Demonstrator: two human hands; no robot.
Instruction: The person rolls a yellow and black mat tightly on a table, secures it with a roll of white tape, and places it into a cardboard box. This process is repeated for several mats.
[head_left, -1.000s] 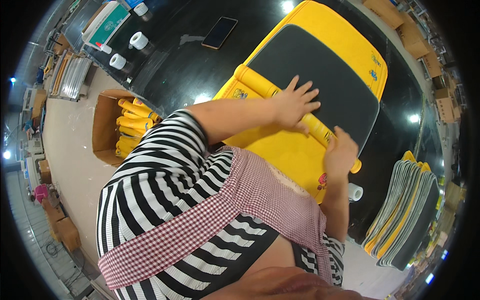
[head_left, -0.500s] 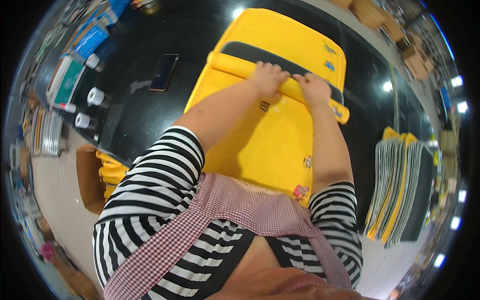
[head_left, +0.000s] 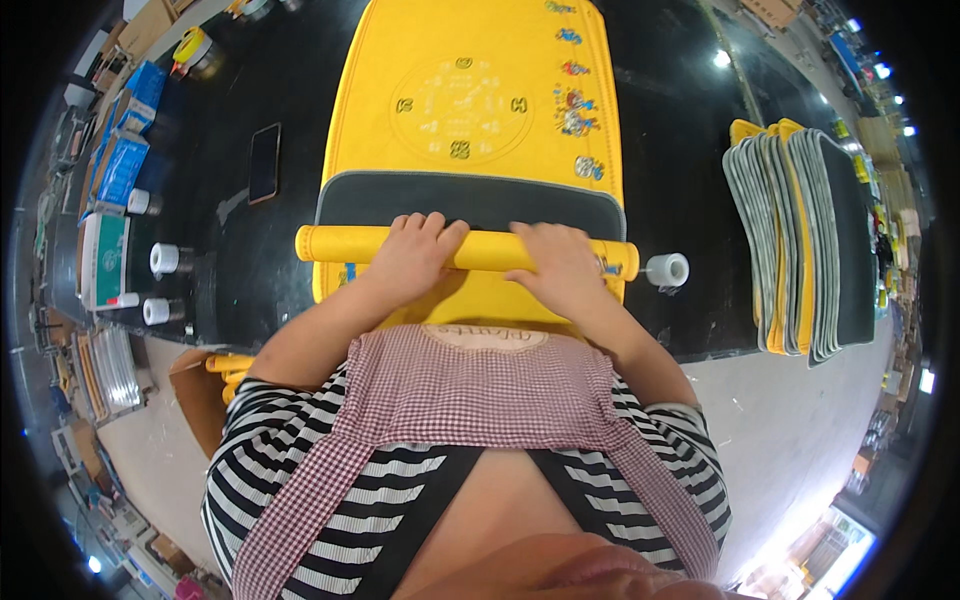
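Observation:
A yellow mat with cartoon figures and a printed circle lies lengthwise in front of me. Across its near part rests a second mat, partly rolled up, yellow outside. The flat part of this rolled mat stretches away beyond the roll, its dark grey face up. Curled over the roll left of its middle is my left hand, fingertips on the far side. My right hand grips the roll to the right of the middle, its thumb on the near side. The undersides of both hands are hidden.
A stack of folded-looking grey and yellow mats sits at the right. A white tape roll stands by the roll's right end. Left on the black table are a phone, more white rolls and a green-white box.
The rolled mat has come nearer my body and now lies straight across, no longer slanted. Both hands moved with it and stay on it. The view has also shifted.

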